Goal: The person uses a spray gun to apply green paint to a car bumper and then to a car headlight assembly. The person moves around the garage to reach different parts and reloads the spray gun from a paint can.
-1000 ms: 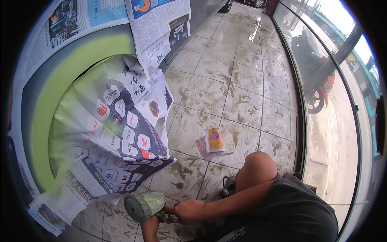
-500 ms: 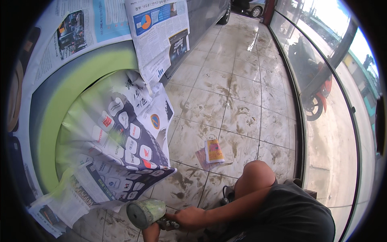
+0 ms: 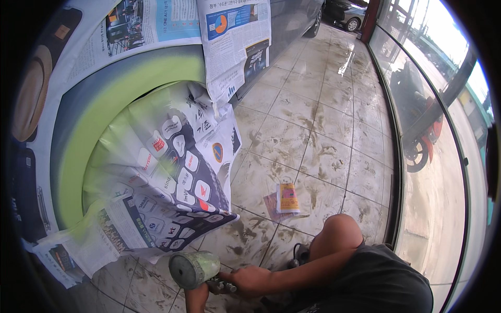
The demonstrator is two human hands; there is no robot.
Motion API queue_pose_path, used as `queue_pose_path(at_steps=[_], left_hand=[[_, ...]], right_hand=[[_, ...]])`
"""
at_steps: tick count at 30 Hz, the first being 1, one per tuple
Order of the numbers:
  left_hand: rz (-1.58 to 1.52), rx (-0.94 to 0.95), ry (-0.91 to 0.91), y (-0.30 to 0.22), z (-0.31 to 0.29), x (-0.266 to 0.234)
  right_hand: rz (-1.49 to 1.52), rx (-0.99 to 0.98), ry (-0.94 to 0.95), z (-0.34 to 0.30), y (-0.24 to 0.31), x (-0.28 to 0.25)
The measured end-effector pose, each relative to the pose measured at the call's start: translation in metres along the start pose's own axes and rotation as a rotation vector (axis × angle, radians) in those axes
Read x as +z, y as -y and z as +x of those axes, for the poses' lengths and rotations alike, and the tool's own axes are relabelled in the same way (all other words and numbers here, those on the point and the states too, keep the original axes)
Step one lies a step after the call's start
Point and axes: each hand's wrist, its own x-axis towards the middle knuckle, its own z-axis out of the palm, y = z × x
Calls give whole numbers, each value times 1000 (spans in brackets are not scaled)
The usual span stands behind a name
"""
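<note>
In front of me at the lower edge is a paint spray gun [image 3: 225, 286] with a round cup [image 3: 207, 265], pale and smeared yellow-green, with a dark grey lid facing up. My right hand [image 3: 249, 280] is closed around the gun's rear, beside its metal knobs. Under the cup is my left hand [image 3: 196, 300]; its fingers are hidden by the cup. Left of the gun, a car's wheel arch [image 3: 88, 128] carries yellow-green paint fading into grey. Printed masking sheets [image 3: 172, 172] cover the wheel, and newspaper [image 3: 237, 36] covers the panels around the arch.
A folded yellow packet [image 3: 288, 198] lies on the dirty tiled floor [image 3: 323, 117] right of the car. My bent knee [image 3: 336, 235] is at the lower right. Beyond it runs a glass wall [image 3: 412, 104] with a motorcycle [image 3: 417, 148] outside. Another car [image 3: 347, 15] is at the far end.
The view has turned slightly left, so the car and floor appear farther right. Both hands remain at the spray gun, in nearly the same pose.
</note>
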Motion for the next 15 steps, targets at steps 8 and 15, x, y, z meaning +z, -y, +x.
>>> queue_pose_path(at_steps=[8, 15], left_hand=[[-24, -296, 75, -29, -13, -8], [62, 24, 21, -36, -14, -7]], right_hand=[[-20, 78, 51, 1, 7, -3], [20, 40, 34, 0, 2, -1]])
